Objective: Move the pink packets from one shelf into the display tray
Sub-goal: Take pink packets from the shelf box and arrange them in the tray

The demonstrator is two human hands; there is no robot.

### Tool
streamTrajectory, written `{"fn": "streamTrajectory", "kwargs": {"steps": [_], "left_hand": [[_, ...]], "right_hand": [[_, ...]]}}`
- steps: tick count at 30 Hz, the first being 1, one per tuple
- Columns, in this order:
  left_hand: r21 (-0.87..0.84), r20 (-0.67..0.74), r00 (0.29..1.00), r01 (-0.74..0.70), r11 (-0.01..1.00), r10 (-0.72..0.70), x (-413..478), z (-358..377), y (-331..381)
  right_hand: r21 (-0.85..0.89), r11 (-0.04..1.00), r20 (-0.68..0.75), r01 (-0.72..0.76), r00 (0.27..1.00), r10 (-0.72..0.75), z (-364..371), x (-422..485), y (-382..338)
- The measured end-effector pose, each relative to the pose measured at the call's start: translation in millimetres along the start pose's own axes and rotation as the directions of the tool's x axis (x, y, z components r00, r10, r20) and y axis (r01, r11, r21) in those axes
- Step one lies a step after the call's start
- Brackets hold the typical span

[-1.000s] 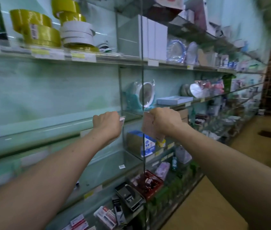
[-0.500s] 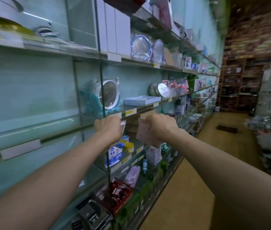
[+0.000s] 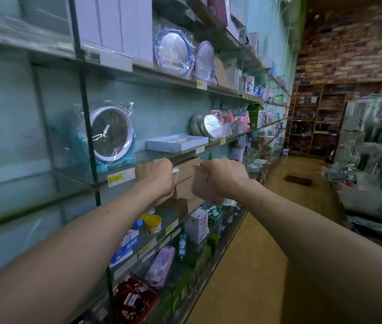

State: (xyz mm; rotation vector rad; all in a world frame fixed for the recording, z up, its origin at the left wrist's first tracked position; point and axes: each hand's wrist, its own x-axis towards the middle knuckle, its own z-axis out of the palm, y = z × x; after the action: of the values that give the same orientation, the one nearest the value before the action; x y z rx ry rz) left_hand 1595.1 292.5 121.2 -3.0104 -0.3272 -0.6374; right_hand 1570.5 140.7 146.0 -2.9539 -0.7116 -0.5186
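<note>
My right hand point(image 3: 224, 176) is closed around a stack of pink packets point(image 3: 200, 189), held upright in front of the glass shelving. My left hand point(image 3: 156, 175) is a fist beside it, with a bit of white and pink packet point(image 3: 176, 174) showing at its edge. A pale blue display tray point(image 3: 176, 142) lies on the glass shelf just above and beyond both hands, with something flat inside it. Both hands are below the tray's shelf edge, a short way apart from each other.
A wrapped round mirror point(image 3: 109, 134) stands left of the tray, more mirrors point(image 3: 211, 126) to its right. Brown cardboard boxes point(image 3: 183, 183) sit on the shelf behind my hands. Lower shelves hold boxes and bottles. An aisle with a tan floor point(image 3: 267, 230) runs right, wire racks beyond.
The view has swung right along the shelving; the tape rolls left the frame and the tray has drawn closer. Both hands stayed closed on their packets and kept side by side.
</note>
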Motion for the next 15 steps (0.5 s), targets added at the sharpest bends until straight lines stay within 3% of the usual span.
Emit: {"fn": "streamTrajectory", "kwargs": {"steps": [15], "left_hand": [[0.039, 0.006, 0.998, 0.066, 0.997, -0.066, 118.3, 52.8, 90.0]], "right_hand": [[0.064, 0.998, 0.009, 0.009, 1.000, -0.009, 51.0, 109.8, 130.6]]}}
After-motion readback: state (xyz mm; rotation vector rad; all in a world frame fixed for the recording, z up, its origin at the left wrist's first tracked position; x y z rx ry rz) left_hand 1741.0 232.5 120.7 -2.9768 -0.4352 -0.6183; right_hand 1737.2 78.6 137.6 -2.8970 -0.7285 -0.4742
